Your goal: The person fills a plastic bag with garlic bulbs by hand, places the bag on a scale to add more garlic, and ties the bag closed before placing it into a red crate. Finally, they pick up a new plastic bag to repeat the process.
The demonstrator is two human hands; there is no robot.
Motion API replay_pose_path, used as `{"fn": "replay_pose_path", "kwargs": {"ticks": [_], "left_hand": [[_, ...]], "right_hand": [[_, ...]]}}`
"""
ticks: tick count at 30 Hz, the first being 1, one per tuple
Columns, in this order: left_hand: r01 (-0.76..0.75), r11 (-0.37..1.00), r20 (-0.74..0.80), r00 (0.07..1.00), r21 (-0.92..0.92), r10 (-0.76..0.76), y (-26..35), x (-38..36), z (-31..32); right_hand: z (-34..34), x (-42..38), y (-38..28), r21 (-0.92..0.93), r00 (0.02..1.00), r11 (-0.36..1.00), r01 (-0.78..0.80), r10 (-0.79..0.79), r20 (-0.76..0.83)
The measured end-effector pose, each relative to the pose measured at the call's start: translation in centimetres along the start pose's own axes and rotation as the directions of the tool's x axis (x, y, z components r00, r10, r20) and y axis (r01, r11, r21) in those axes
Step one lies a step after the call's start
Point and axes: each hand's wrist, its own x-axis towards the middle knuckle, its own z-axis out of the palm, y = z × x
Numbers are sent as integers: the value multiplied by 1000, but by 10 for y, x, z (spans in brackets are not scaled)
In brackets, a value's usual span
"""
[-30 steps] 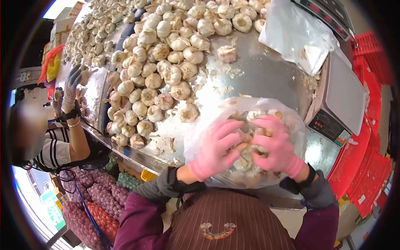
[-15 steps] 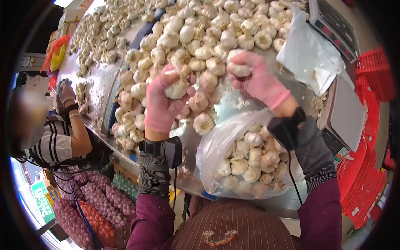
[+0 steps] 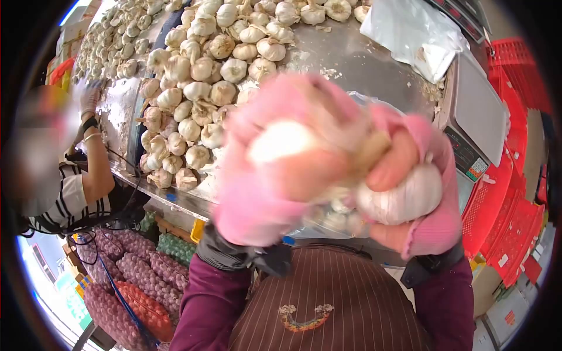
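Both hands are raised close to the camera in pink gloves with bare fingertips, the left one blurred. My left hand (image 3: 275, 169) is curled round a pale garlic bulb (image 3: 282, 140). Against it, my right hand (image 3: 430, 152) holds another white garlic bulb (image 3: 404, 196), its fingers bent over the top. Dry stem or skin shows between the hands, smeared by motion. Behind them on the metal table (image 3: 363, 61) lies a spread of garlic bulbs (image 3: 199, 90). The plastic bag of garlic (image 3: 336, 219) is mostly hidden below my hands.
A white plastic bag (image 3: 410, 35) lies at the back right, near a weighing scale (image 3: 477, 111). Red crates (image 3: 506, 216) stand on the right. At the left is a co-worker's arm (image 3: 96, 158). Net sacks of garlic (image 3: 146, 275) sit below the table's left edge.
My hands have come together and up toward the camera, each with a bulb. The view has shifted, and fewer bulbs show in the middle of the table.
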Motion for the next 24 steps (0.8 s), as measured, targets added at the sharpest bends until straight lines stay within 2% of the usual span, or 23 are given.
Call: {"fn": "replay_pose_path", "kwargs": {"ticks": [2,3,4,5,6,7,8,9,10,11,12,13,14,15,16,17,18,19,20,21,22,23,24], "left_hand": [[67,913,-111,993,402,-24,-35,-8,-3],[72,851,-119,993,520,-11,-65,-6,-20],[175,754,-234,972,633,-28,-81,-7,-24],[166,749,-233,972,642,-16,-80,-11,-33],[-80,389,-13,973,918,232,-71,-14,-45],[-284,-89,297,888,955,351,-60,-13,-62],[-206,-224,288,847,953,446,-42,-10,-97],[-29,-409,231,860,912,454,-17,-1,-112],[79,-461,90,939,884,333,-10,11,-131],[165,-527,-51,973,834,224,-8,26,-154],[185,-605,-163,982,774,92,-12,44,-172],[189,-679,-280,960,709,-26,-18,59,-186],[110,-730,-238,968,674,-73,-17,66,-195],[114,-730,-233,970,674,-64,-6,68,-192],[179,-456,-180,983,872,42,13,63,-185],[182,-134,-159,974,974,161,33,56,-183],[281,343,-339,933,896,123,54,46,-188],[201,781,-408,910,591,74,68,28,-177],[153,960,-390,920,236,-51,73,7,-182],[97,983,-318,937,-158,-144,77,-12,-188],[-22,970,-326,944,-244,-61,74,-29,-179],[-136,935,-341,940,-329,17,66,-45,-167],[-219,902,-293,950,-373,110,63,-58,-159]], "right_hand": [[-22,-22,7,-437,998,898,51,-35,46],[-31,-36,30,-573,997,816,-72,59,-41],[-38,-46,49,-683,981,704,-196,131,-145],[-42,-51,48,-682,983,709,-181,121,-135],[-46,-55,47,-874,998,482,-64,42,-50],[-50,-51,47,-979,999,197,49,-20,45],[-42,-40,30,-977,992,199,80,-115,58],[-32,-25,35,-926,981,357,123,-183,60],[-19,-3,43,-848,966,501,170,-254,43],[3,22,57,-794,991,594,132,-85,101],[27,47,78,-740,981,667,86,74,181],[53,72,118,-887,926,441,133,264,270],[69,87,153,-957,841,191,219,461,284],[70,86,165,-963,862,152,221,432,266],[70,83,174,-967,879,120,223,405,253],[65,89,183,-965,877,124,232,402,262],[58,99,193,-937,833,191,292,430,347],[55,102,201,-898,777,267,349,454,437],[55,98,209,-858,900,420,295,179,398],[60,99,198,-844,891,438,310,176,419],[66,101,169,-357,907,911,-208,317,279],[75,97,145,386,810,712,-587,521,271],[83,90,131,391,800,698,-599,529,282]]}}
